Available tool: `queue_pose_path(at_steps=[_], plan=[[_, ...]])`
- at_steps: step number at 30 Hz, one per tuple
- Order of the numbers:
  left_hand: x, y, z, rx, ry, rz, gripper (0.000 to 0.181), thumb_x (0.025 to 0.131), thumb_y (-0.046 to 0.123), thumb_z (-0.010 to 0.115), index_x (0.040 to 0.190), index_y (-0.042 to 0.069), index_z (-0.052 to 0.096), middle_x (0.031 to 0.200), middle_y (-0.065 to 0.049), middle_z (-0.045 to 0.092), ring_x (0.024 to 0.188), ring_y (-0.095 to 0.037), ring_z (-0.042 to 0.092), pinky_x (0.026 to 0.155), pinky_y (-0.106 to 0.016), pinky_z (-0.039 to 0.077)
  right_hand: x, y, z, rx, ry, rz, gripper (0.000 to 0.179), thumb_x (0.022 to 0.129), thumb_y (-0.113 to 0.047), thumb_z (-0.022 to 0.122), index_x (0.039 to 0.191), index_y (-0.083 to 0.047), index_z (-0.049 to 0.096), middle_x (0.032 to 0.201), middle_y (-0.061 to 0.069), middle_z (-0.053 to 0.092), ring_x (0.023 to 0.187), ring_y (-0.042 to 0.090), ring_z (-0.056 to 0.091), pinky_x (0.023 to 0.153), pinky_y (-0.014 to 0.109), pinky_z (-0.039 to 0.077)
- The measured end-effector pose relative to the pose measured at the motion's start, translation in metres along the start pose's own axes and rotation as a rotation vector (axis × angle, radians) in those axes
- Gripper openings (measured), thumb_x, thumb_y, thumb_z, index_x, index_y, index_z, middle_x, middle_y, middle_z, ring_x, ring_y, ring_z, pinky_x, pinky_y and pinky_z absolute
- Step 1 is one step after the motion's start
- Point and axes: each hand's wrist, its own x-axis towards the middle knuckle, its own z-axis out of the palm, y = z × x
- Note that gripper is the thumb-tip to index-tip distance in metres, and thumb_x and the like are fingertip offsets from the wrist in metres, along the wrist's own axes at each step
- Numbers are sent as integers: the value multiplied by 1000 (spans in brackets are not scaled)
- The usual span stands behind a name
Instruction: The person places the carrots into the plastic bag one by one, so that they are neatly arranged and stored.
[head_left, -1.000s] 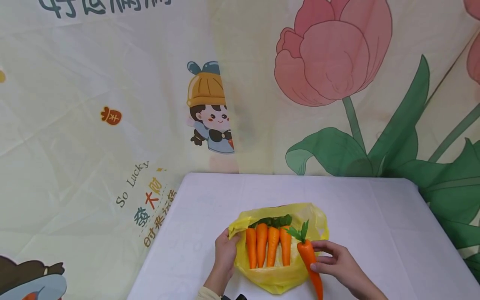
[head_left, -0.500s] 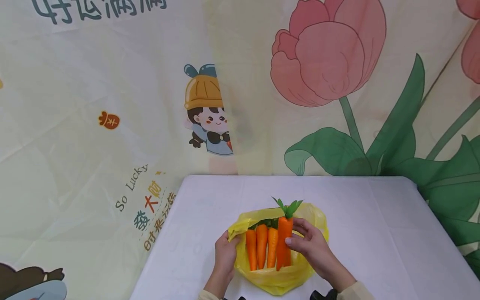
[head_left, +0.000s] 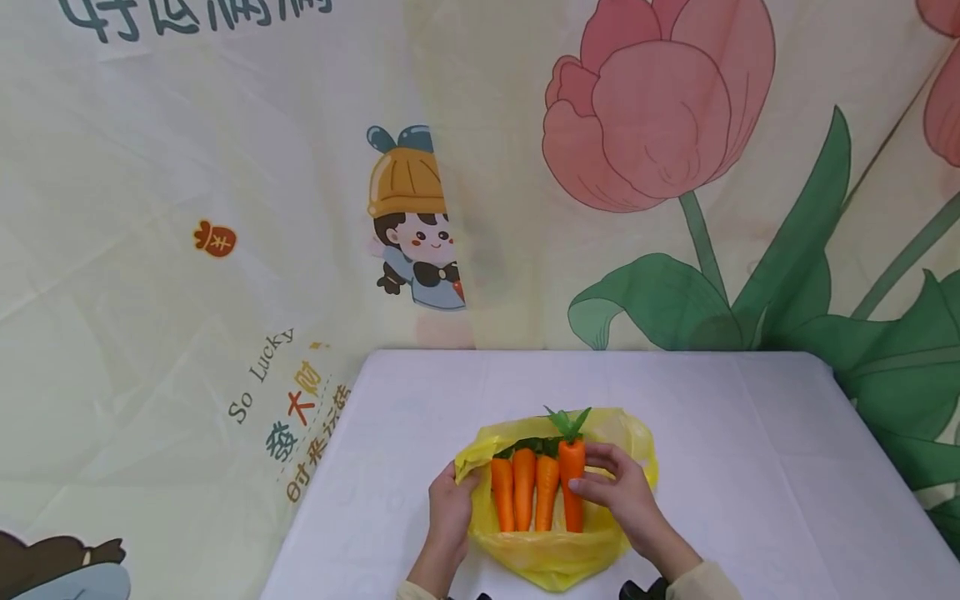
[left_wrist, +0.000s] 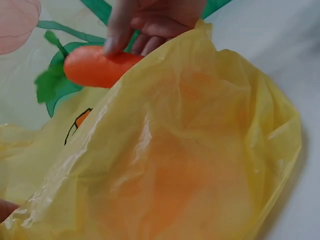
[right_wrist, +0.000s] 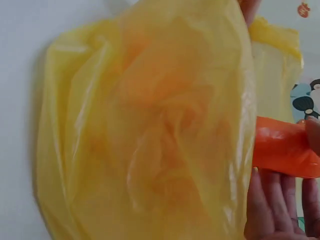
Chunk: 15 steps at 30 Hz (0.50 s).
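A yellow plastic bag (head_left: 555,558) lies on the table with its mouth spread, and several orange carrots (head_left: 524,492) show side by side inside it. My left hand (head_left: 450,510) grips the bag's left rim. With fingers and thumb my right hand (head_left: 626,493) holds a carrot with green leaves (head_left: 572,479) at the right end of the row, its lower part within the bag. In the left wrist view the held carrot (left_wrist: 97,66) sticks out past the bag's edge, pinched near its leafy end. The bag hides much of the carrots in both wrist views.
A white-covered table (head_left: 750,467) carries the bag. Behind it hangs a printed cloth (head_left: 510,250) with a large tulip and a cartoon figure. Dark camera parts (head_left: 645,590) sit at the wrists near the bottom edge.
My right hand has brought the leafy carrot from the bag's right side leftward over the opening, then lowered it into the bag beside the others. The left hand keeps its grip on the rim.
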Motion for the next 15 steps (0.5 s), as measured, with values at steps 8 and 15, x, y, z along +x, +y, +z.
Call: queue_pose_path(at_steps=[8, 15], plan=[[0, 2, 1, -8, -3, 0, 39, 101, 3, 51, 139, -6, 53, 143, -19, 54, 134, -36, 49, 111, -51, 41, -2, 5, -1, -365, 48, -20, 56, 79, -13, 87, 128, -7, 61, 117, 9, 65, 97, 25, 68, 75, 38, 63], [-1, 1, 2, -5, 6, -6, 38, 100, 2, 52, 137, -5, 55, 140, -18, 57, 132, -35, 52, 111, -51, 42, 0, 11, -5, -727, 109, -95, 56, 81, -22, 86, 129, -5, 62, 113, 6, 69, 88, 20, 69, 70, 35, 62]])
